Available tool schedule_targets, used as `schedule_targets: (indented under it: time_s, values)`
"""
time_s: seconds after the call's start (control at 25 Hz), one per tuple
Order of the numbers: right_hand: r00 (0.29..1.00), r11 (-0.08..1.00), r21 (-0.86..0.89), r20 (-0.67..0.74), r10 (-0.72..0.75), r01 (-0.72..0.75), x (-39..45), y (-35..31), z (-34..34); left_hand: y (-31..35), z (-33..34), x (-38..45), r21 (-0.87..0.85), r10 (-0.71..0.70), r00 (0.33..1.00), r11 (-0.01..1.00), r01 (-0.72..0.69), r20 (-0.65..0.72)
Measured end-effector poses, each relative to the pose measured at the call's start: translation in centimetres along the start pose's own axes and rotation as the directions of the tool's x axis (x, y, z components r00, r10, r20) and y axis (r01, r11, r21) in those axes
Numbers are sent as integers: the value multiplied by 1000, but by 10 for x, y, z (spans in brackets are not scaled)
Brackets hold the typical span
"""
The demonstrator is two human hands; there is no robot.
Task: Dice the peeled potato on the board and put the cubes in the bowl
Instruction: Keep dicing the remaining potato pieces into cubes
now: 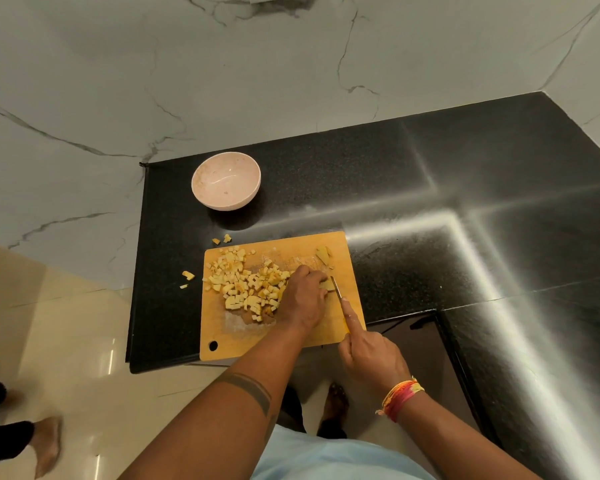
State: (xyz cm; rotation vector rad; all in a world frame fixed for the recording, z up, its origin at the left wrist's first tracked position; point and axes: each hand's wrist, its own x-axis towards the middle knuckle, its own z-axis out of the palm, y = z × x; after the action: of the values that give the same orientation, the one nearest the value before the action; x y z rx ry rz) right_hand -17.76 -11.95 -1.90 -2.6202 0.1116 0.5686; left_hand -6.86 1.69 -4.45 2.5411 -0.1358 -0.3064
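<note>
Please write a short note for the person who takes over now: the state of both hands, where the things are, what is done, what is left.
Left hand: fingers curled over a potato piece on the board, holding it down.
Right hand: grip on the knife, forefinger along its spine, blade beside the left fingers.
Done: most of the potato is diced; the cubes lie piled on the board's left half.
Strays: a few cubes lie off the board on the counter.
Another uncut chunk lies at the board's far right corner.
Bowl: beyond the board, holding no cubes.
Left: dice both pieces, move all cubes into the bowl.
</note>
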Motion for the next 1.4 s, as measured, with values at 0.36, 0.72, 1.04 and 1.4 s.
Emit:
schedule_targets:
  time_s: [0.36,0.72,1.04,1.4]
  values:
    - [999,996,-89,45,-8,12,22,-13,2,5,-1,-1,15,-55,998,998,55,-14]
    - [999,997,-76,48,-2,5,-22,5,14,5,0,-2,8,-42,999,999,42,-1]
    - [1000,999,-40,15,-21,22,-2,-14,3,-2,-3,-10,-7,-48,998,999,48,-40]
    - [998,994,-107,66,-14,21,11,-19,8,1,0,-6,26,-47,998,998,48,-46]
